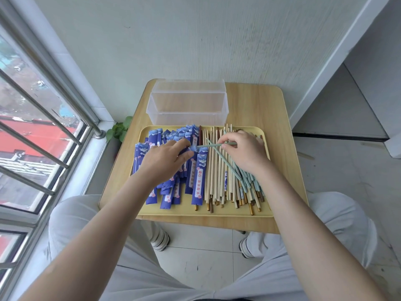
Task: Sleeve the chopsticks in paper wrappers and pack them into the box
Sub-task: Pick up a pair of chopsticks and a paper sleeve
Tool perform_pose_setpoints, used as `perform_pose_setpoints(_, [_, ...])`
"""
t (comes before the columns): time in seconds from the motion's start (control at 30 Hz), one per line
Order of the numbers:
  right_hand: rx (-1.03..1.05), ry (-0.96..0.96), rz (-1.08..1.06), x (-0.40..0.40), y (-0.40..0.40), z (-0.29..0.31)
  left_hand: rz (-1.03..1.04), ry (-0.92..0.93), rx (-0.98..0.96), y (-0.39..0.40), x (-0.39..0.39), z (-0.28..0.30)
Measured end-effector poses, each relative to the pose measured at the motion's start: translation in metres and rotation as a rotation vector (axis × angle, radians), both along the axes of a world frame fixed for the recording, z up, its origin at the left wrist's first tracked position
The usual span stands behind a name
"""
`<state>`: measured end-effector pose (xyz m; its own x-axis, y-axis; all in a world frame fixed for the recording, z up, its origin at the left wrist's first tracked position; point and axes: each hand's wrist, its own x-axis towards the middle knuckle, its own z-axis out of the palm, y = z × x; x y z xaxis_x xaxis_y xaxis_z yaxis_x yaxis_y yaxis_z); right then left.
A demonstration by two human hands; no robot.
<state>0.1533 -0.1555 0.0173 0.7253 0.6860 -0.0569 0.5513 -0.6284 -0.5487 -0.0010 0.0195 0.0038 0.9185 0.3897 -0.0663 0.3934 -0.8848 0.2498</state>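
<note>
While a pale green chopstick pair (213,145) lay nearly level above the tray, its tips pointed left into the mouth of a blue paper wrapper (193,148), evidently so the sticks could slide straight in. The right hand (244,152) pinched the pair near its midlength between thumb and fingertips, wrist raised over the loose chopsticks (225,170), palm down. The left hand (167,158) gripped the wrapper's open end, fingers curled round it, knuckles up, forearm angled in from the lower left; judged as steadying the sleeve against the push.

Unused wrappers (173,170) were heaped on the left half of the yellow tray (217,212), bare sticks on the right half, which kept each hand's supply on its own side. Behind the tray, touching or nearly touching its far rim, stood the clear plastic box (188,105), open and apparently holding nothing yet. Tray and box sat on a small wooden counter (269,109). Insertion appeared only just begun.
</note>
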Motion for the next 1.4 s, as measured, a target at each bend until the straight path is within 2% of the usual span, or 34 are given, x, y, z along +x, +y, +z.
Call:
perform_pose_setpoints(0.13, [-0.022, -0.047, 0.045, -0.008, 0.005, -0.001, -0.050, -0.006, 0.007, -0.010, 0.002, 0.000])
perform_pose_setpoints(0.2, [0.007, -0.047, 0.062, -0.012, 0.006, 0.000, -0.057, 0.021, -0.092, -0.014, 0.003, 0.000])
perform_pose_setpoints(0.37, [0.065, 0.162, 0.135, -0.010, 0.000, 0.006, 0.041, 0.146, -0.816, -0.021, 0.000, 0.006])
perform_pose_setpoints(0.47, [0.082, 0.228, 0.167, -0.008, -0.002, 0.007, 0.036, 0.182, -1.064, -0.025, -0.004, 0.005])
perform_pose_setpoints(0.57, [0.095, 0.279, 0.178, -0.016, 0.004, 0.004, 0.117, 0.098, -1.220, -0.032, -0.004, 0.002])
perform_pose_setpoints(0.7, [0.095, 0.368, 0.217, -0.025, 0.010, -0.005, 0.226, 0.091, -1.272, -0.038, -0.002, -0.006])
perform_pose_setpoints(0.77, [0.149, 0.378, 0.126, -0.020, 0.009, -0.011, 0.286, 0.074, -1.283, -0.038, -0.003, -0.010])
perform_pose_setpoints(0.83, [0.140, 0.226, -0.027, -0.014, 0.006, -0.021, 0.371, 0.044, -1.279, -0.037, -0.003, -0.013])
perform_pose_setpoints(0.93, [-0.086, -0.055, -0.108, -0.012, 0.001, -0.039, 0.457, 0.037, -1.307, -0.036, -0.003, -0.017])
perform_pose_setpoints(1.0, [-0.205, -0.123, -0.098, -0.016, 0.001, -0.047, 0.473, 0.031, -1.325, -0.038, -0.002, -0.019])
perform_pose_setpoints(1.13, [-0.236, -0.143, -0.142, -0.021, 0.006, -0.051, 0.458, -0.003, -1.317, -0.043, 0.000, -0.023])
perform_pose_setpoints(1.27, [-0.089, -0.090, -0.154, -0.019, 0.005, -0.043, 0.451, -0.021, -1.272, -0.042, 0.001, -0.025])
perform_pose_setpoints(1.4, [0.279, 0.273, -0.178, -0.010, -0.001, -0.022, 0.449, -0.028, -1.254, -0.038, -0.001, -0.026])
